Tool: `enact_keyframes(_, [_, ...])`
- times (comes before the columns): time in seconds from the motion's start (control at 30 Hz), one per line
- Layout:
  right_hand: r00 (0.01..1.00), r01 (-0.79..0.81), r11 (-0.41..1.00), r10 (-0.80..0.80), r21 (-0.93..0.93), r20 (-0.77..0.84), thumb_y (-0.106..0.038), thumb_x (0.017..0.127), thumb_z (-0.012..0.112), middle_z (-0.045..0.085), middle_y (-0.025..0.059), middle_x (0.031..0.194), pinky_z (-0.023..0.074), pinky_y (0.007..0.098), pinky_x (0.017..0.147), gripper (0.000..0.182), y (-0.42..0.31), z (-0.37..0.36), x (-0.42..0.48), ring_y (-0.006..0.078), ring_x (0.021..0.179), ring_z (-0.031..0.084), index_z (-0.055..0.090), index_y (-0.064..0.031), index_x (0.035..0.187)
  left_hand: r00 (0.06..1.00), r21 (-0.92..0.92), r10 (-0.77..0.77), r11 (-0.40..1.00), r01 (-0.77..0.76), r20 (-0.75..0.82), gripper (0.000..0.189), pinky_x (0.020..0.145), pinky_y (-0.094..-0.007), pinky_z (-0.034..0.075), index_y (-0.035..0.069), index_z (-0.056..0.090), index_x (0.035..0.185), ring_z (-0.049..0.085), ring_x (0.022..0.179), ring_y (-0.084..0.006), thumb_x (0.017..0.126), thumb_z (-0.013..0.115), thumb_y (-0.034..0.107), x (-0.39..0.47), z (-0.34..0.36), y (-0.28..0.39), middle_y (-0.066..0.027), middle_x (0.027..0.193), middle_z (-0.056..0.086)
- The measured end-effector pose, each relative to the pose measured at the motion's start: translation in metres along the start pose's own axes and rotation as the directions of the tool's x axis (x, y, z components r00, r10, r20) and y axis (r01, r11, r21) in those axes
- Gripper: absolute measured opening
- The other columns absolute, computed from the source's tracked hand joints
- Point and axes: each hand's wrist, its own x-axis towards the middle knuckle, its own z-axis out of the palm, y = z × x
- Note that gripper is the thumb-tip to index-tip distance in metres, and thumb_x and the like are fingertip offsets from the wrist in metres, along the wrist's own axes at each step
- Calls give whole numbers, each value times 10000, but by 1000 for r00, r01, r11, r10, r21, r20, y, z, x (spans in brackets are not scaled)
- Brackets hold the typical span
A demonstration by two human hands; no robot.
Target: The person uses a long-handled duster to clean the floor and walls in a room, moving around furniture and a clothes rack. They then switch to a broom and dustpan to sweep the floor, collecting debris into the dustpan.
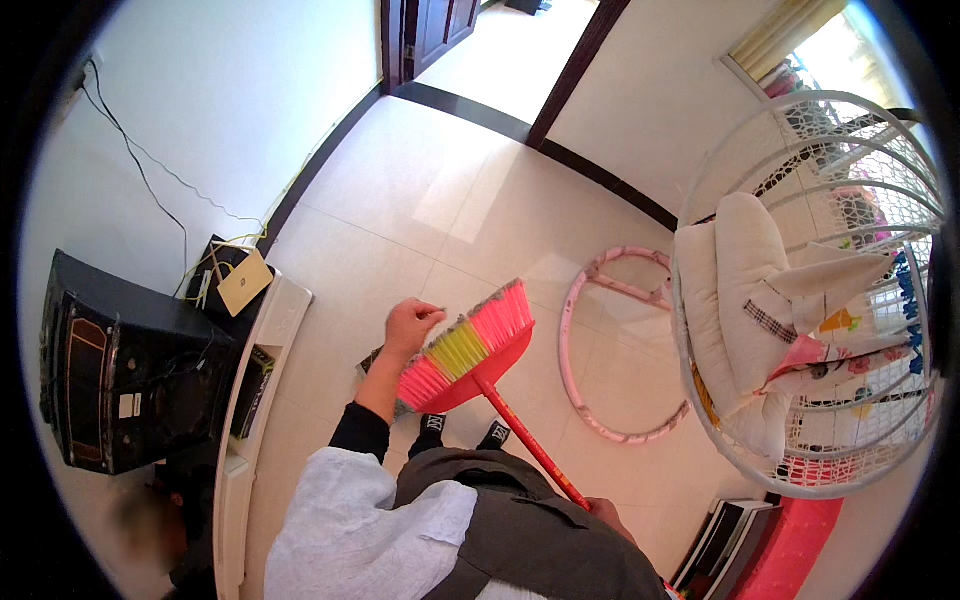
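A red broom (509,335) with pink and yellow-green bristles is held up across the front of the body, bristles upward and away. Grey dust or lint clings along the bristle tips. My right hand (606,513) grips the red handle near the waist, partly hidden by the dark apron. Beside the bristles' upper left edge is my left hand (411,327), its fingertips pinched together near a small dark bit that may be lint. Below the broom head, my feet in dark shoes stand on the tiled floor (360,247).
A pink hoop (568,352) stands or lies at the right, by a white hanging basket chair (739,480) with cushions. On the left are a white low cabinet (259,375), a black speaker (142,367) and cables. A doorway with a dark frame (574,71) is ahead.
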Motion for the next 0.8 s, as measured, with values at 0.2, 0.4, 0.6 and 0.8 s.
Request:
enact_keyframes(0.2, [998,56,998,-55,36,-24,-355,663,611,598,127,699,441,343,624,328,25,9,9,273,656,580,614,-100,872,1000,324,-27,946,29,-12,251,635,-337,430,92,647,703,557,665,-232,632,651,332,4,22,5,-74,682,575])
enact_keyframes(0.4, [998,61,998,-61,-9,-6,-382,672,591,600,131,728,439,364,644,340,22,10,5,285,686,579,613,-118,885,987,51,-36,998,44,-154,238,589,-314,428,72,642,704,556,647,-220,641,654,301,21,-2,-8,-83,679,574])
enact_keyframes(0.6, [999,41,998,-41,-38,18,-384,664,597,602,128,759,441,371,658,341,11,6,2,284,717,578,613,-137,899,978,325,202,922,-208,53,241,580,-349,419,81,635,697,539,644,-232,638,641,314,4,27,18,-79,653,544])
enact_keyframes(0.8, [997,78,997,-78,-22,5,-352,656,612,603,131,774,440,368,673,335,11,8,-1,283,741,580,610,-136,912,939,132,86,990,-44,-333,168,568,-338,414,79,628,657,525,613,-225,639,645,245,28,16,14,-66,610,531])
